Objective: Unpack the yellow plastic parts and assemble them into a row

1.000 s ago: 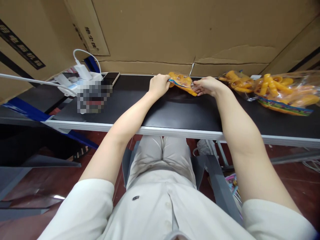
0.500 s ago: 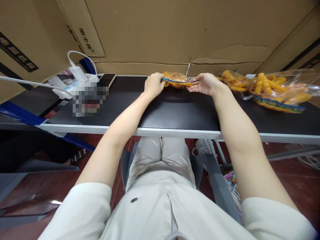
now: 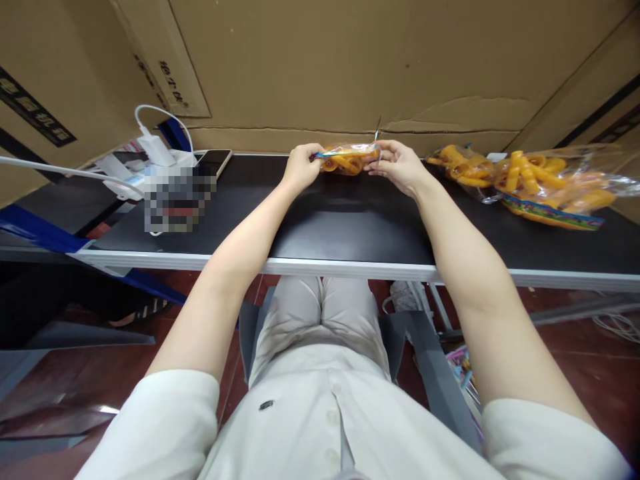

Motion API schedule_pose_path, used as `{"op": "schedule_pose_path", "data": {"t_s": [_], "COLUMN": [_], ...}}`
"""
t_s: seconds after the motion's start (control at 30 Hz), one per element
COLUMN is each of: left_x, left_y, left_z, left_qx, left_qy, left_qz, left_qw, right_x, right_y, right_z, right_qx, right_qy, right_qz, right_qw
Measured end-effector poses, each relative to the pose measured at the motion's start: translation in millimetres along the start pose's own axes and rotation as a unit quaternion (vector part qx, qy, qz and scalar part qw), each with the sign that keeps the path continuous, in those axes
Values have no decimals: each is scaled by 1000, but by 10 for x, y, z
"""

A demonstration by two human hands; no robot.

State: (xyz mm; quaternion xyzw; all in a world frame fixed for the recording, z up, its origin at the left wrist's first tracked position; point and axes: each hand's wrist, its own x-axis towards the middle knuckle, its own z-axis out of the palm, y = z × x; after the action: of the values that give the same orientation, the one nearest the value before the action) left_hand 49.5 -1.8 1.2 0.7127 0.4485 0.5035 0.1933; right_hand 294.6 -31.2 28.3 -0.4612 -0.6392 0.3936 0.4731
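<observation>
Bag of orange pieces (image 3: 345,163) is over the back of the black tabletop (image 3: 350,230). Left hand (image 3: 303,167) has one end pinched tight, right hand (image 3: 399,168) grips the other, fingers kinda half-curled. More bagged orange stuff (image 3: 543,181) sits off to the right, phone (image 3: 219,159) way over left.

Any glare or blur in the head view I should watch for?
Head view: soft sheen on the black table; bright glints on the held bag; on the picture's left, a pixelated patch hides detail.
</observation>
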Motion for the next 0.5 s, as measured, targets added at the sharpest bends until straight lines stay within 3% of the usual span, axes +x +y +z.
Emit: {"op": "schedule_pose_path", "data": {"t_s": [0.13, 0.27, 0.5], "left_x": [15, 40, 355], "left_y": [42, 106, 447], "left_z": [-4, -12, -56], "left_qx": [-45, -79, -142], "left_qy": [-2, -6, -11], "left_qz": [-17, -56, -142], "left_qw": [999, 995, 980], "right_x": [22, -11, 108], "right_y": [14, -36, -353], "right_z": [-10, -44, -149], "right_qx": [-139, -272, -418], "right_qy": [16, 15, 35], "right_qz": [-70, -109, -92], "right_qw": [988, 956, 903]}}
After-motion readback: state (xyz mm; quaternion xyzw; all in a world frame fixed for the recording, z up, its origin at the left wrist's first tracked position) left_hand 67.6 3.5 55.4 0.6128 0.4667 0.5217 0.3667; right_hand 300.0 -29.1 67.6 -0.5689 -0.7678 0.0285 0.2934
